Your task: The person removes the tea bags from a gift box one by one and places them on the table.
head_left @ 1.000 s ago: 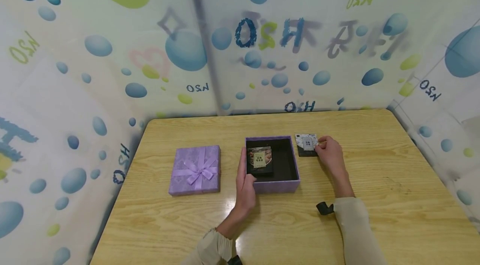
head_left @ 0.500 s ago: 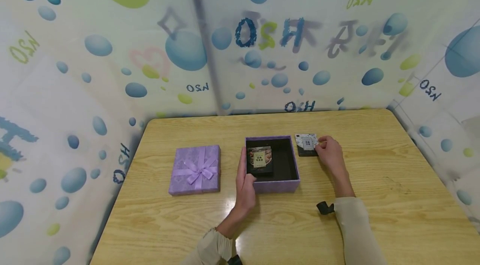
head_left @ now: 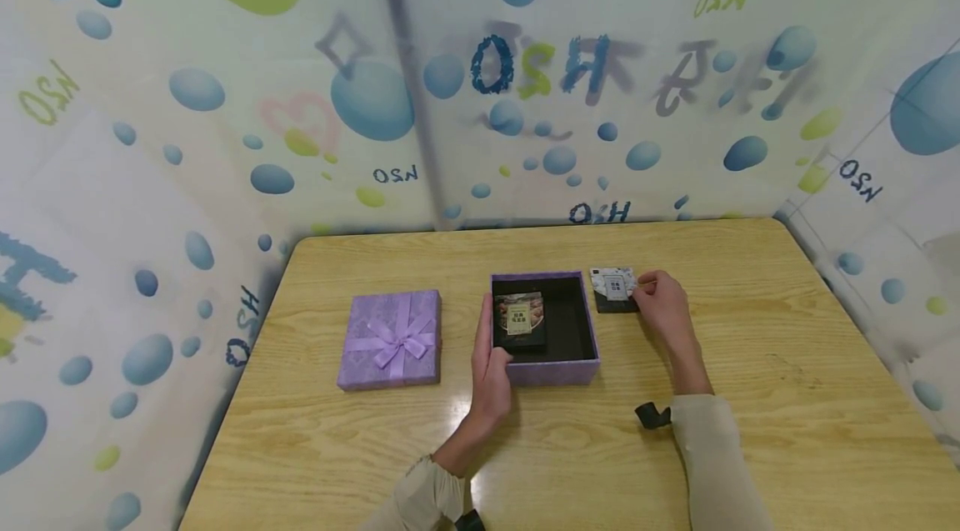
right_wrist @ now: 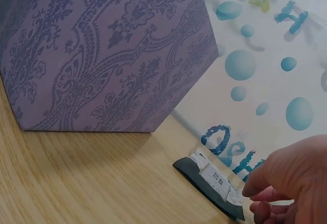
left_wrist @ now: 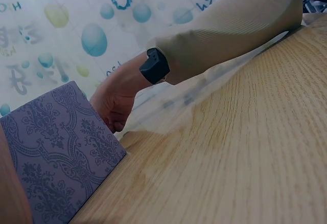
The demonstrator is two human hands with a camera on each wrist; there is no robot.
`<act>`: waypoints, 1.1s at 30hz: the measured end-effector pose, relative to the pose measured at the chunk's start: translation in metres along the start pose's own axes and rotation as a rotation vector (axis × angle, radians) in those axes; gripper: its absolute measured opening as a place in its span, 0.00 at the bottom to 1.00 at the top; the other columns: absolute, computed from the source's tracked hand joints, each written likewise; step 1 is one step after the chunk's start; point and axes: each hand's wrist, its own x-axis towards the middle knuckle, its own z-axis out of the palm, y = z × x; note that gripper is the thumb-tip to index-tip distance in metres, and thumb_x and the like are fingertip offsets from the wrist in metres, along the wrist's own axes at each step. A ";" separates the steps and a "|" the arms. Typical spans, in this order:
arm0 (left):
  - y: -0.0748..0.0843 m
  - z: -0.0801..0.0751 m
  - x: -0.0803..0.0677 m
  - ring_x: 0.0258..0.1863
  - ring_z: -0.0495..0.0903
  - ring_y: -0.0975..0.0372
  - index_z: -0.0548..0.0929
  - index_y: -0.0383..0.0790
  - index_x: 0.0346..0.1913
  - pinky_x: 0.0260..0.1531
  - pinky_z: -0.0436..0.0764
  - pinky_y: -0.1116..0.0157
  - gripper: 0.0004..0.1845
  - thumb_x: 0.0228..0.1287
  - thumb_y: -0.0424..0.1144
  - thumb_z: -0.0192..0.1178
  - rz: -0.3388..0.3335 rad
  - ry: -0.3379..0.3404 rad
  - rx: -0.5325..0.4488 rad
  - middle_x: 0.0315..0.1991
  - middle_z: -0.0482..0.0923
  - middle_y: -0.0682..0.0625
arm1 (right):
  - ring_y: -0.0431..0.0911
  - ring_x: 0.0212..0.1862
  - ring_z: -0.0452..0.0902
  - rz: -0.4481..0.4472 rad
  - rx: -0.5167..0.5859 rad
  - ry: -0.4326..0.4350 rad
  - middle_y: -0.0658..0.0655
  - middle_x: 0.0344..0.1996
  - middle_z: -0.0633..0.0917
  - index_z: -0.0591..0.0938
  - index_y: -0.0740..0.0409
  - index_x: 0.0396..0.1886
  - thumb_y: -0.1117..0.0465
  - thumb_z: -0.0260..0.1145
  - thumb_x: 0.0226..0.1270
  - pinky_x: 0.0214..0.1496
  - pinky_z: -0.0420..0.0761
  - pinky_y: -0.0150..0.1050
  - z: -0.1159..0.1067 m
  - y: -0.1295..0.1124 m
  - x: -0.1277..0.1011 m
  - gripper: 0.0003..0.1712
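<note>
Small packet (head_left: 615, 289), centre-right of the head view, flat on the desk (head_left: 750, 364) just beside the open purple box (head_left: 545, 371). Unmoved against the previous second. Right hand (head_left: 660, 306): fingers (right_wrist: 260, 191) pinch its right edge, barely shifted; no lift yet. Left hand (head_left: 491, 364) grips the box's left wall. Lid (head_left: 390, 339) lower left; free desk right and near edge.

— Where's the open box (head_left: 545, 360)?
— Mid-table (head_left: 750, 398), one packet (head_left: 519, 321) inside at its left. The lid (head_left: 390, 339) lies to its left, a second packet (head_left: 613, 289) just right.
</note>
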 end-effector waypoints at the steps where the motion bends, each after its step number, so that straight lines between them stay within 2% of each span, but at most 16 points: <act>1: 0.000 0.000 0.000 0.83 0.44 0.54 0.49 0.35 0.84 0.76 0.47 0.74 0.46 0.57 0.19 0.35 -0.001 -0.002 -0.001 0.85 0.47 0.48 | 0.61 0.52 0.78 -0.003 0.001 0.004 0.73 0.51 0.81 0.77 0.74 0.59 0.63 0.57 0.76 0.51 0.78 0.51 0.000 -0.001 0.000 0.20; 5: 0.001 0.000 0.000 0.83 0.44 0.55 0.49 0.37 0.85 0.76 0.47 0.74 0.46 0.58 0.19 0.35 0.000 -0.006 -0.002 0.85 0.47 0.49 | 0.58 0.48 0.77 -0.033 0.007 0.018 0.70 0.48 0.81 0.78 0.73 0.55 0.62 0.55 0.78 0.46 0.77 0.46 -0.002 -0.003 -0.002 0.18; 9: 0.000 0.000 0.000 0.83 0.44 0.54 0.49 0.38 0.85 0.76 0.47 0.74 0.46 0.58 0.19 0.35 0.004 -0.004 -0.002 0.85 0.47 0.48 | 0.57 0.48 0.76 -0.053 0.018 0.014 0.70 0.49 0.80 0.78 0.72 0.57 0.60 0.51 0.81 0.43 0.75 0.43 -0.005 -0.006 -0.005 0.20; 19: 0.001 0.000 0.000 0.83 0.44 0.55 0.50 0.39 0.85 0.76 0.47 0.74 0.47 0.58 0.20 0.35 -0.004 -0.003 0.003 0.85 0.47 0.49 | 0.59 0.47 0.77 -0.099 0.018 0.009 0.71 0.49 0.82 0.79 0.72 0.57 0.60 0.55 0.79 0.43 0.75 0.43 -0.009 -0.022 -0.009 0.20; 27: -0.001 0.001 0.000 0.83 0.43 0.52 0.50 0.39 0.85 0.75 0.47 0.75 0.47 0.58 0.20 0.35 0.002 0.001 0.001 0.84 0.47 0.40 | 0.53 0.38 0.77 -0.153 0.054 -0.022 0.69 0.46 0.83 0.80 0.70 0.57 0.60 0.56 0.79 0.37 0.76 0.41 -0.011 -0.036 -0.017 0.19; 33: 0.000 0.000 0.000 0.83 0.44 0.55 0.50 0.40 0.85 0.75 0.47 0.75 0.47 0.57 0.20 0.36 -0.007 0.001 -0.001 0.85 0.48 0.45 | 0.55 0.40 0.78 -0.214 0.057 -0.044 0.69 0.46 0.83 0.80 0.70 0.58 0.61 0.56 0.80 0.38 0.76 0.43 -0.012 -0.048 -0.024 0.18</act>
